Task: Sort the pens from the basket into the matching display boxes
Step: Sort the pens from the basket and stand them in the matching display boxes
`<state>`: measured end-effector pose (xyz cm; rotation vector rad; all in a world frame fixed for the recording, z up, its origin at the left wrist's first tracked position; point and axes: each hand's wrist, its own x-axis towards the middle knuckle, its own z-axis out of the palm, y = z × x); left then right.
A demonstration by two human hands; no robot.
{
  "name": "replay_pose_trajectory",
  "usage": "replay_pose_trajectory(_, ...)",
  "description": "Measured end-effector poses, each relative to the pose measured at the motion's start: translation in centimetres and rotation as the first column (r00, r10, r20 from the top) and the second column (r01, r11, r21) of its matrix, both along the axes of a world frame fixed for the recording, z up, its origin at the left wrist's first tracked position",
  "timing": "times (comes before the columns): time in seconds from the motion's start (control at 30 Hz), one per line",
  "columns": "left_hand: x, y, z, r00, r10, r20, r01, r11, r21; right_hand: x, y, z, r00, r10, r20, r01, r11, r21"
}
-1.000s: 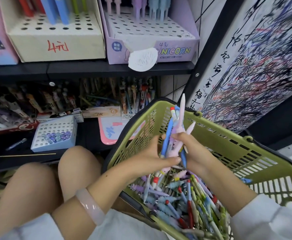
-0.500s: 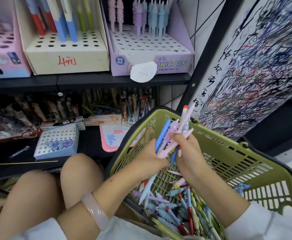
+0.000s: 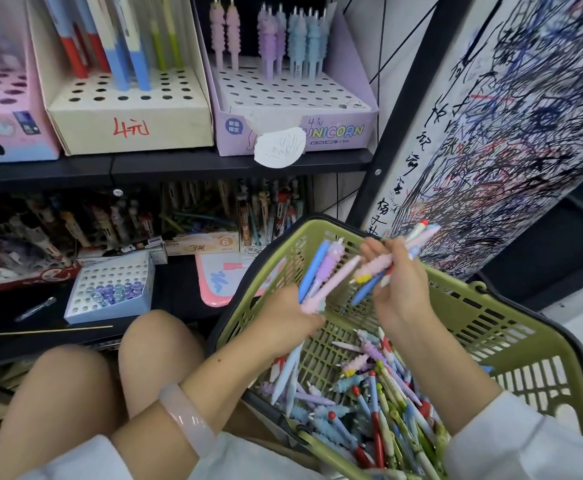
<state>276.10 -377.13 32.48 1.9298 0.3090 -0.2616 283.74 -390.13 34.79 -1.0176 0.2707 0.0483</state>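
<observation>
Currently left hand and right hand each grip mixed pens over basket, lower right; loose bundles could slip, or mis-sort into unicorn box.

— Where does the one view look from?
— From the person's head, facing forward and steeply down, wide-angled, so straight edges bow near the borders.
— How near?
— Close: the knees and the green basket fill the lower half, the left hand and right hand sit mid-frame.
— And further off?
— The shelf with display boxes runs across the top; a scribbled board leans at the right.
</observation>
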Motion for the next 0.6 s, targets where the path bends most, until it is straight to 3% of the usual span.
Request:
replay_pose_trajectory(0.07, 0.0, 0.6, -0.2, 0.991, 0.135, 0.019, -0.128, 0.969, -0.213, 0.2, -0.7, 0.3, 1.000, -0.004, 0.011, 0.005, 0.997, -0.075)
replay_pose_trajectory(0.13, 0.2, 1.2, -0.3, 0.964, 0.265, 0.029, -0.225, 0.866, -0.446, -0.7, -0.9, -0.3, 0.987, 0.156, -0.030, -0.159, 0.966, -0.205)
replay_pose_trajectory(0.2, 0.5, 1.5, -0.4, 0.940, 0.338, 0.035, -0.265, 0.793, -0.549, -2.5, -0.4, -1.3, 0.929, 0.361, -0.084, -0.367, 0.865, -0.343)
replay_pose_trajectory(0.3, 0.7, 1.3, -0.7, 0.919, 0.392, 0.048, -0.285, 0.742, -0.607, -4.9, 1.0, -2.2, 0.802, 0.593, -0.068, -0.528, 0.651, -0.545)
replay_pose_trajectory(0.4, 0.6, 1.1, -0.9, 0.895, 0.441, 0.065, -0.299, 0.702, -0.647, -5.8, 2.0, -2.2, 0.755, 0.652, -0.064, -0.514, 0.529, -0.675)
replay_pose_trajectory(0.5, 0.4, 1.1, -0.9, 0.900, 0.429, 0.071, -0.286, 0.708, -0.646, -6.1, 2.5, -2.1, 0.764, 0.642, -0.059, -0.499, 0.531, -0.685)
replay_pose_trajectory(0.6, 0.3, 1.3, -0.9, 0.915, 0.397, 0.076, -0.270, 0.740, -0.616, -6.0, 2.6, -2.0, 0.806, 0.592, 0.001, -0.435, 0.594, -0.677)
